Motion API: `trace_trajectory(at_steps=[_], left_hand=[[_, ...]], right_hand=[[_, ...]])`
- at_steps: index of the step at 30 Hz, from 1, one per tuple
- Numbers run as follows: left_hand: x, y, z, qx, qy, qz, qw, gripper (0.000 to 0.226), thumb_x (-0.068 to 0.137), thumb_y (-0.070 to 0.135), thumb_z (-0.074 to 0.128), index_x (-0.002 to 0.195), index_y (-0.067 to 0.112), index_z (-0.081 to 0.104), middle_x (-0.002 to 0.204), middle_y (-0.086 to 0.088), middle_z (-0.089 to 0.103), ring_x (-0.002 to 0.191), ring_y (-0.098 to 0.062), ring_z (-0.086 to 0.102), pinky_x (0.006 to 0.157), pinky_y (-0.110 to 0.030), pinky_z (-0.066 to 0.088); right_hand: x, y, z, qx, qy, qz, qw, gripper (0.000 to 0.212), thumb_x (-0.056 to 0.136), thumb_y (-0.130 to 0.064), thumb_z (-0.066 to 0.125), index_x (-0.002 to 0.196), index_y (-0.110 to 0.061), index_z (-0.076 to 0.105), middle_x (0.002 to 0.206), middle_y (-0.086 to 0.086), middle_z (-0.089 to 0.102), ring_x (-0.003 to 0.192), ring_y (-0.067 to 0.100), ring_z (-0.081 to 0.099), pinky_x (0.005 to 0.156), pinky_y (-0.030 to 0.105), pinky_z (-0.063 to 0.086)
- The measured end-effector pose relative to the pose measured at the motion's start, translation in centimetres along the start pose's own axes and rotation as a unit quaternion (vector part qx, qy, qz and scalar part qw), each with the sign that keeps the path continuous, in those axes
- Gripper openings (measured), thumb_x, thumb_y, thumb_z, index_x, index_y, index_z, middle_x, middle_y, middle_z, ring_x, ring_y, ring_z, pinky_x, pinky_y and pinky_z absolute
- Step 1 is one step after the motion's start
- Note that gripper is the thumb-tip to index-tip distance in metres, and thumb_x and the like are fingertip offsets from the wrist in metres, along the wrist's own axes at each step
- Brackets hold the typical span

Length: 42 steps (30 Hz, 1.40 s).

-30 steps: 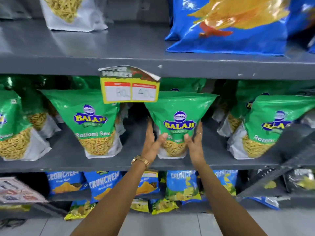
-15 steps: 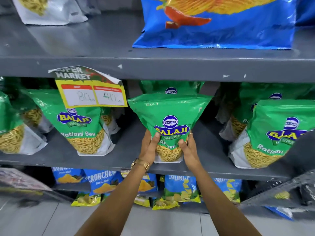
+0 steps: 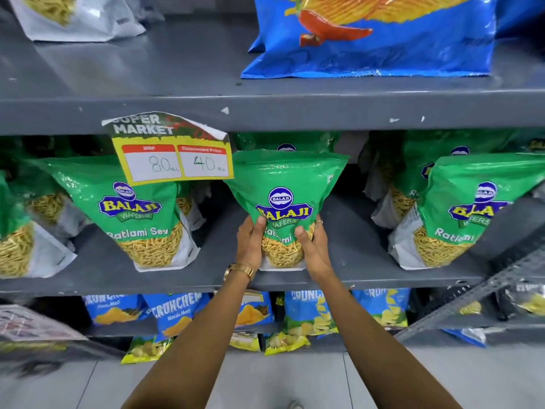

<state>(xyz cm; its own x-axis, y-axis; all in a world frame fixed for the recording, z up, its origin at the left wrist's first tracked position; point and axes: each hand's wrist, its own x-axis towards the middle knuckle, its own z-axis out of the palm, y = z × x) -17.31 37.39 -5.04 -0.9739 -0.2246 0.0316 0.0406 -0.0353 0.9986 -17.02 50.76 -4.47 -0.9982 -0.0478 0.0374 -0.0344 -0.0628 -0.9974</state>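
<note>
A green Balaji Ratlami Sev packet stands upright near the front of the grey middle shelf. My left hand grips its lower left side, thumb on the front. My right hand grips the lower right side, thumb across the clear window of yellow sev. A gold watch sits on my left wrist. Another green packet stands directly behind the held one.
More green sev packets stand left and right on the same shelf. A yellow price tag hangs from the upper shelf edge. A large blue chips bag lies above. Blue Crunchex packs fill the lower shelf.
Both hands have kept hold of the packet and slid it slightly forward and upright on the shelf. The view has shifted right, so the price tag and left packets sit further left.
</note>
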Motion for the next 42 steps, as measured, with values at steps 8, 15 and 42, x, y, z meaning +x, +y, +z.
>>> trace_trajectory(at_steps=[8,15,42], left_hand=[[-3.1,1.5,-0.5,0.006,0.057,0.096,0.994,0.120,0.065,0.088,0.046,0.154,0.015,0.011,0.159,0.008,0.025,0.146,-0.010,0.029,0.122,-0.043,0.024],[-9.8,3.5,3.1,0.130,0.011,0.336,0.933,0.108,0.080,0.078,0.037,0.152,0.010,-0.006,0.163,0.000,-0.002,0.153,-0.031,0.000,0.116,-0.069,0.008],[-3.4,-1.0,28.1,-0.022,-0.077,0.019,0.997,0.097,0.064,0.083,0.056,0.134,0.016,0.048,0.126,0.004,0.064,0.119,-0.013,0.061,0.102,-0.036,0.049]], right_hand=[[-0.9,-0.4,-2.3,0.001,-0.018,-0.072,0.997,0.118,0.068,-0.074,0.064,0.155,-0.012,0.012,0.159,0.001,0.029,0.140,0.001,0.039,0.107,0.020,0.043],[-5.3,-2.0,-5.8,-0.015,0.129,-0.168,0.977,0.082,0.084,-0.072,0.043,0.140,-0.013,0.045,0.147,0.011,0.049,0.138,0.022,0.047,0.113,0.044,0.039],[3.1,-0.1,-29.3,0.004,0.041,0.004,0.999,0.093,0.065,-0.085,0.054,0.133,-0.022,0.050,0.127,-0.004,0.066,0.122,0.014,0.061,0.103,0.042,0.051]])
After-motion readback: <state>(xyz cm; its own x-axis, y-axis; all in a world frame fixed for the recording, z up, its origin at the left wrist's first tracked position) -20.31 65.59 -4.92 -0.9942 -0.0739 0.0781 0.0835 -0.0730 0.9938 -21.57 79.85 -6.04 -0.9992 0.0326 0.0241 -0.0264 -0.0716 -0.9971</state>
